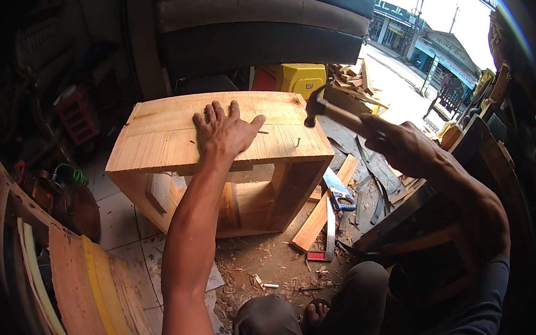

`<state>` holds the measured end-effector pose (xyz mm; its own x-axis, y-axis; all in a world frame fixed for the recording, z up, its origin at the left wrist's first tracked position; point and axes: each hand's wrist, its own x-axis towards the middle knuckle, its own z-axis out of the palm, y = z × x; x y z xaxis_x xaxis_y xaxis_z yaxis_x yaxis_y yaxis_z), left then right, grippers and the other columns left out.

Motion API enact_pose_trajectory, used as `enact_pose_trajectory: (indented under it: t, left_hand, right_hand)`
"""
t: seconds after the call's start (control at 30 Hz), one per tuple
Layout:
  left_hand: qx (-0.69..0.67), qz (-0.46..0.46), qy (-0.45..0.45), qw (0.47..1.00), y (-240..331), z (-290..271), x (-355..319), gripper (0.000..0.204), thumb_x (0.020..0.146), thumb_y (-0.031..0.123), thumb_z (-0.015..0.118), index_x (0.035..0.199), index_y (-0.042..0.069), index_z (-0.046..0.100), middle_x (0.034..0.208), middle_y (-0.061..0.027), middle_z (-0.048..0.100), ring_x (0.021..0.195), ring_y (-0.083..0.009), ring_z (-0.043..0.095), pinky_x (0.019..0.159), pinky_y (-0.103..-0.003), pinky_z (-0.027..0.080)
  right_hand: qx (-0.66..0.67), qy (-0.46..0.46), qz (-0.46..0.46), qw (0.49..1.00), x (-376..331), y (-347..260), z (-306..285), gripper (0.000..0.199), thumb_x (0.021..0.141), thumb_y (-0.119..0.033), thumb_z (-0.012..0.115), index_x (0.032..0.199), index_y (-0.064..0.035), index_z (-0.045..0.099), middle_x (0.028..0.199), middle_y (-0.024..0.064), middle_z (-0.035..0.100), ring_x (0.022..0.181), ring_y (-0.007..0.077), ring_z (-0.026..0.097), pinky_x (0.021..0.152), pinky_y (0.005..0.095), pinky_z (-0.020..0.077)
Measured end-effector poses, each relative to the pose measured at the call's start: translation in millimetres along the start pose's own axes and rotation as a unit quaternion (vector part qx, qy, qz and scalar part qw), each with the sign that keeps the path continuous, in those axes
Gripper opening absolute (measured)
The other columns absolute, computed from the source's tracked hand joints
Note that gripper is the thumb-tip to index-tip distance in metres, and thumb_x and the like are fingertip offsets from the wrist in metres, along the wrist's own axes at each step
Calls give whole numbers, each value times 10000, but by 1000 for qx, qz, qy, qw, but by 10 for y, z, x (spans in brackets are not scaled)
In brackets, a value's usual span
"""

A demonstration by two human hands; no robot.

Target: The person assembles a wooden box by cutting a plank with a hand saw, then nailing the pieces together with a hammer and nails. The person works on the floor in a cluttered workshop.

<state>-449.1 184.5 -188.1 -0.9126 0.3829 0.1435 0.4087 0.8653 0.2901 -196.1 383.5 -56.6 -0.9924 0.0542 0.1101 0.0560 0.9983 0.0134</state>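
L hand lies flat, fingers spread, pressing top board of open wooden box frame on tiled floor. R hand is clenched on hammer handle, head raised above nail sticking up near frame's right edge.

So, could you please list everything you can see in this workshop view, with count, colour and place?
wooden box frame: one, pale wood, centre, open side facing the camera
nails: at least two, dark, sticking up from the frame's top, right part
hammer: one, dark head, wooden handle, raised above the frame's right end
loose plank: one, orange-brown, on the floor right of the frame
handsaw: one, blue handle, lying by the plank
yellow container: one, behind the frame
wood shavings: many, pale, floor in front
curved boards: several, brown and yellow, lower left
left hand: flat on the frame's top
right hand: gripping the hammer handle
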Motion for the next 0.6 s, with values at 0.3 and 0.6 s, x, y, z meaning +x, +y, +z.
enact_pose_trajectory:
  t: [0.3, 0.6]
  left_hand:
    - [10, 4, 23, 1000, -11, -32, 29, 951, 947, 765, 337, 1626, 100, 308, 1685, -233, 223, 1580, -353, 184, 1266, -578, 96]
    - [-20, 22, 20, 999, 149, 4, 54, 933, 960, 743, 354, 1622, 87, 312, 1689, -222, 224, 1581, -351, 182, 1266, -570, 84]
  right_hand:
    - [-1, 42, -2, 999, -117, -128, 331, 437, 1041, -231, 591, 1450, -104, 505, 797, 65, 648, 610, 165, 626, 595, 365, 518]
    - [-3, -21, 106, 994, -273, -149, 147, 425, 1042, -221, 586, 1448, -134, 489, 842, 188, 707, 650, 353, 688, 585, 450, 507]
